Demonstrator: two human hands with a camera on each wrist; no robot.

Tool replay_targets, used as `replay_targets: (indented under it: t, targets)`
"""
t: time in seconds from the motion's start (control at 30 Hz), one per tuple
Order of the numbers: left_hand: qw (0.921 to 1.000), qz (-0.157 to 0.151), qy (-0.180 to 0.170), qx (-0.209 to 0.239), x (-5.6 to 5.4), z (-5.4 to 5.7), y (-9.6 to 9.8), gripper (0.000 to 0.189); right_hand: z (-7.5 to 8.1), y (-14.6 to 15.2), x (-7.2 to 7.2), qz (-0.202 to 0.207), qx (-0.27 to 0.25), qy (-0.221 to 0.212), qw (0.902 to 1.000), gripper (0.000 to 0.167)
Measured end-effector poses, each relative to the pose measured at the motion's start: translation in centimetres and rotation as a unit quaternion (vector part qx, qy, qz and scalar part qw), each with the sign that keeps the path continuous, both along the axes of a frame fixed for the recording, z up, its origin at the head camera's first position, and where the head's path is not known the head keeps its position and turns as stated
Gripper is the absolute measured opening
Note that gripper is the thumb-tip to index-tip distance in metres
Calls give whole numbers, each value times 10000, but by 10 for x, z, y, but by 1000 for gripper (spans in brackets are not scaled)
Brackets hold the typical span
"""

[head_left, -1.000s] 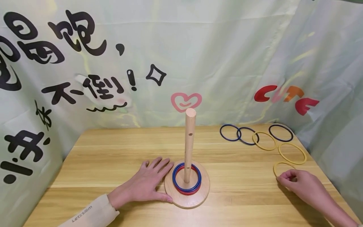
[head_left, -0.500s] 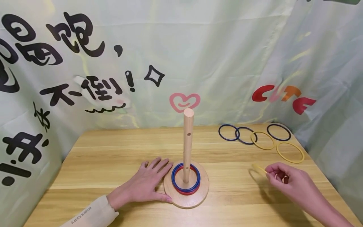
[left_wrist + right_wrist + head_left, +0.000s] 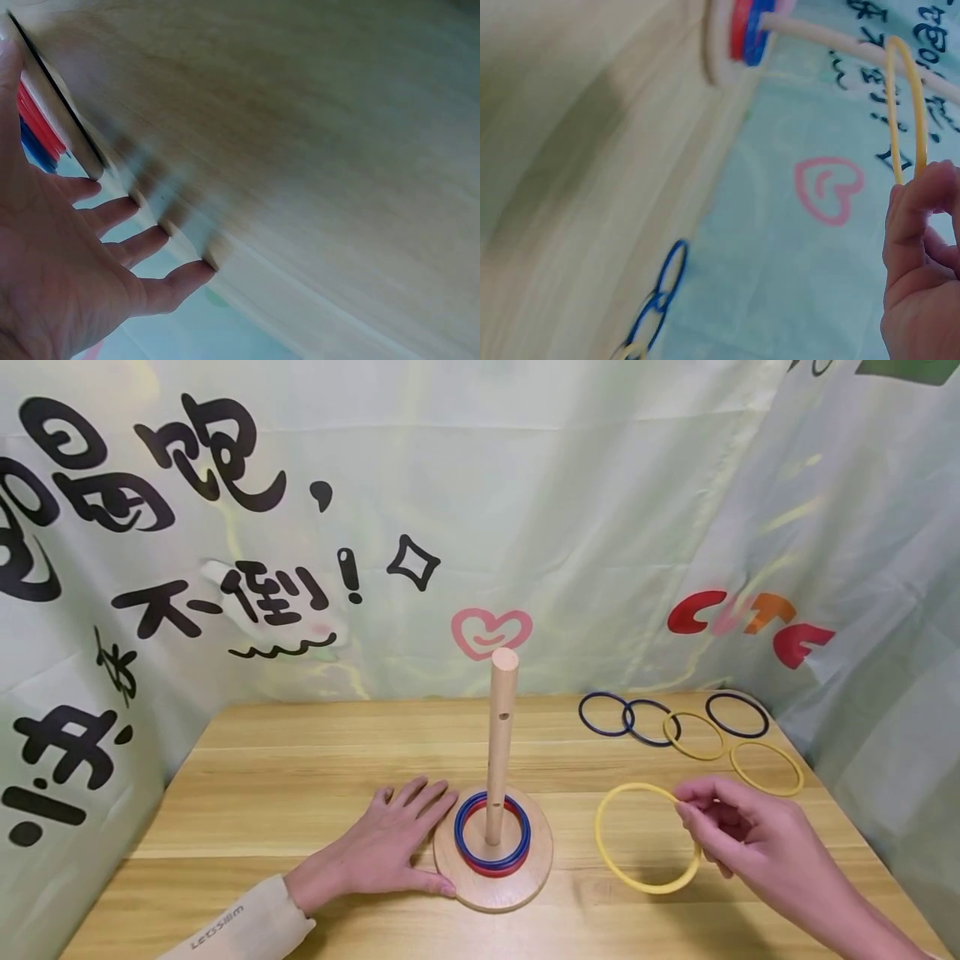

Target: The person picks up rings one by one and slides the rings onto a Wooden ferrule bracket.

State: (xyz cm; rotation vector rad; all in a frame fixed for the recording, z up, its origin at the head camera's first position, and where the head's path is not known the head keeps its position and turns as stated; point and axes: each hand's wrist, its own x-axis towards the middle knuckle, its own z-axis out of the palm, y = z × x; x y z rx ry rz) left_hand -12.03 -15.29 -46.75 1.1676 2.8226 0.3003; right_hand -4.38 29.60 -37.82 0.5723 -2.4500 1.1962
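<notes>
While the wide-fingered left hand [image 3: 393, 847] seemingly steadies the wooden base [image 3: 504, 894], the right hand [image 3: 753, 831] pinches a yellow ring [image 3: 636, 787].

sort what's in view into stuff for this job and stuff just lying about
In the job, apparently:
yellow ring in right hand
peg and base by left hand
stacked rings around peg
probably the loose rings

Just around:
printed cloth
table

We see a peg [image 3: 500, 747] and round base [image 3: 500, 894] of smooth, matt, pale wood. At three o'clock from them, the yellow ring [image 3: 637, 786] looks like smooth plastic. The worktop [image 3: 337, 743] shows wood grain; towards twelve o'clock, the backdrop [image 3: 600, 502] is creased cloth.
</notes>
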Motion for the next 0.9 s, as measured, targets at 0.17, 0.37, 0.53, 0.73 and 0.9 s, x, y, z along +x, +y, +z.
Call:
replay_targets:
  t: [0.17,0.37,0.53,0.73,0.9]
  targets:
    - [10000,-19,3,1,0,-1,1,120,18,-15,-1,328,-325,-73,9989,43]
    - [10000,-36,-27,34,0,0,0,120,47,-36,-7,605,-605,-42,9963,39]
    - [10000,-23,-18,63,0,0,-2,119,69,-56,-16,885,-757,-6,9932,36]
    - [10000,-15,7,17,0,-1,-2,120,95,-73,-24,1257,-1278,134,9837,32]
    - [10000,-16,-2,30,0,0,0,119,121,-87,-26,951,-1459,151,9846,22]
